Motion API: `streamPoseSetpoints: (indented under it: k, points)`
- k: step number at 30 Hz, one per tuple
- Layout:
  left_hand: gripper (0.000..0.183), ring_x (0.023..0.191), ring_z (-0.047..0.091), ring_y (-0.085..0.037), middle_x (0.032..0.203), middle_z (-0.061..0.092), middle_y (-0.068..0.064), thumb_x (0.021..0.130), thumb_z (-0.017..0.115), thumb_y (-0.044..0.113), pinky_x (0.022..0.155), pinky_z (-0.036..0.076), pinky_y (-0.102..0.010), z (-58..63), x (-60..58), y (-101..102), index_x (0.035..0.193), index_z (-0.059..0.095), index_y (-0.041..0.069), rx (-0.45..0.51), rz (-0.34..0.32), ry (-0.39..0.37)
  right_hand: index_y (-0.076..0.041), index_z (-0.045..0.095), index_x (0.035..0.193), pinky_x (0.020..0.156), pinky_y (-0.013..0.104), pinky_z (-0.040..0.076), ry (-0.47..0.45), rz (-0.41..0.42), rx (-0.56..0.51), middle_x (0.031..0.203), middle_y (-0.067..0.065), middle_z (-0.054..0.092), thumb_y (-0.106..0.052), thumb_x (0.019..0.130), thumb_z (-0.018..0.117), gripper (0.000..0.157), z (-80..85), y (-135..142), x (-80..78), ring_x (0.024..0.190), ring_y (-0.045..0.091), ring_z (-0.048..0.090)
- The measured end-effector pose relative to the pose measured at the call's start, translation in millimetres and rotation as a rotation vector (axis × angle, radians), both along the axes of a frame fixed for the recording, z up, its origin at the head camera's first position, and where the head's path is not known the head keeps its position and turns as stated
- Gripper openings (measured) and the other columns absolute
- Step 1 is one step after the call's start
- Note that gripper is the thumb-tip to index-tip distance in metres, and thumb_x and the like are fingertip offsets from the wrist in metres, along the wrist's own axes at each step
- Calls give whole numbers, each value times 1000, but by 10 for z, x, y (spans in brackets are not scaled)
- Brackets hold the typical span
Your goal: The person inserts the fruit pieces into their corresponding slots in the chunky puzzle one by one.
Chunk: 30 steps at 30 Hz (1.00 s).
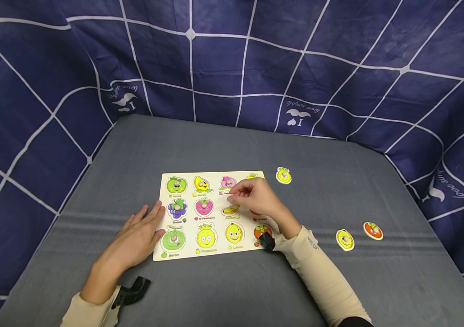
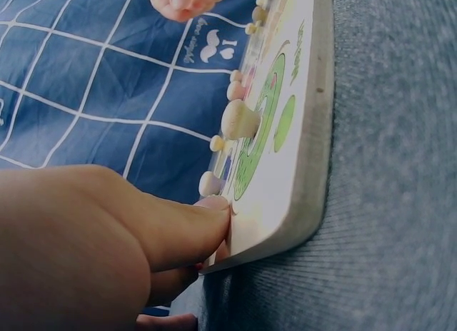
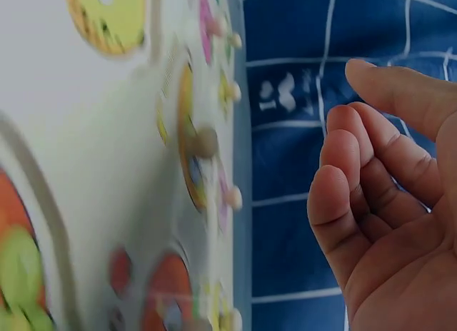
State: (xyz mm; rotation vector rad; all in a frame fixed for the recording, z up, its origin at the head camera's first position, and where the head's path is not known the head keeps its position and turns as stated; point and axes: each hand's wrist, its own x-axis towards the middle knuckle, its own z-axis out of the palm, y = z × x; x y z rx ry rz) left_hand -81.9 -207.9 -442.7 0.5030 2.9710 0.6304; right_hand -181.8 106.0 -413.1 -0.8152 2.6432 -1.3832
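A pale fruit puzzle board (image 1: 224, 222) lies on the grey cloth, with knobbed pieces such as the apple (image 1: 176, 185), grape (image 1: 177, 209) and melon (image 1: 173, 239) seated in it. My left hand (image 1: 140, 236) rests along the board's left edge, fingers extended; in the left wrist view its thumb (image 2: 189, 235) presses the corner beside the melon. Over the banana piece (image 1: 230, 210) hovers my right hand (image 1: 254, 196), its fingers loosely bent. The right wrist view shows nothing between thumb and fingers. Pineapple (image 1: 206, 237) and lemon (image 1: 234, 233) pictures on the board show no knobs.
Three loose knobbed pieces lie right of the board: a pineapple piece (image 1: 283, 175) near its far corner, then a lemon piece (image 1: 345, 240) and a tomato piece (image 1: 372, 230) farther out. A navy checked curtain (image 1: 224, 59) surrounds the grey table (image 1: 199, 145).
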Motion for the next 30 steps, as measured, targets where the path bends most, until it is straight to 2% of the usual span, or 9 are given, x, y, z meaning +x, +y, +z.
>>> streamPoseSetpoints:
  k: [9,25,30]
  points:
    - [56,136,30,-55,152,35,-27,96,62,11,104,25,-72,3,1,-10,144,42,-10,3,-3,8,0,75,86,53,21,43,-5,-73,-46,70,2,65,-5,82,79,8,30,234,-140,60,14,54]
    - [55,136,30,-55,152,35,-27,96,62,11,103,25,-72,-9,4,-22,143,43,-10,17,-16,31,3,75,88,57,20,47,33,-305,-49,74,8,68,-8,82,81,14,-21,648,-352,63,16,58]
    - [56,136,30,-55,153,34,-26,96,62,11,103,25,-72,-12,7,-19,144,42,-10,22,-12,25,4,75,91,57,20,47,20,-347,-68,76,9,69,-9,82,81,17,-56,776,-404,63,13,57]
